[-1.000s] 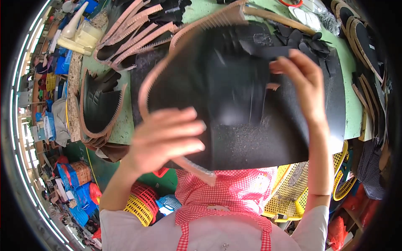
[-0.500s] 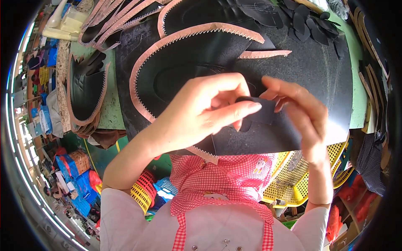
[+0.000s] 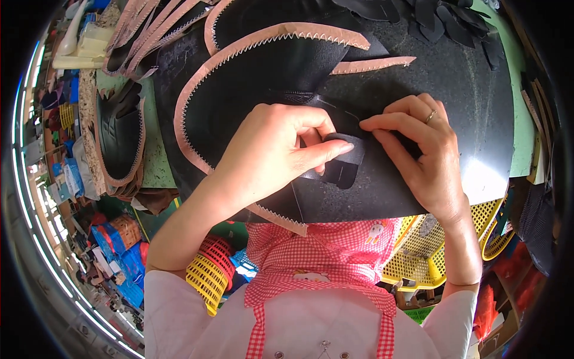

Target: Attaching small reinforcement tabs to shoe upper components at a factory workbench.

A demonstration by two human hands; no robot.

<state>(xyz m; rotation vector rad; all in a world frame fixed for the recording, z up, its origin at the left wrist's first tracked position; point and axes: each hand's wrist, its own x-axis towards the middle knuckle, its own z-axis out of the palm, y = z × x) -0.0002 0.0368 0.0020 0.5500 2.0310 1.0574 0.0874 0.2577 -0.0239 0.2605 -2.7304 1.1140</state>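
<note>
Your left hand grips a small black leather-like piece between thumb and fingers, holding it over the lower part of the black mat, near the edge closest to your apron. Your right hand, ringed on one finger, is just beside it with forefinger and thumb bent toward the piece; you can't tell from this view whether those fingertips pinch anything.

Under your left wrist lies a large black shoe upper, its curved edge bound by a pink strip with zigzag stitching. Further upper parts lie on the green surface to your left, and loose black cut pieces lie at the far right of the mat.

Below the surface on your right sits a yellow perforated basket; what it holds is unclear. Low on your left, a red perforated basket and a yellow slotted basket press together, their contents hidden. Next to them is a blue container with something whitish showing. A green basket peeks out near your right sleeve, mostly covered.
</note>
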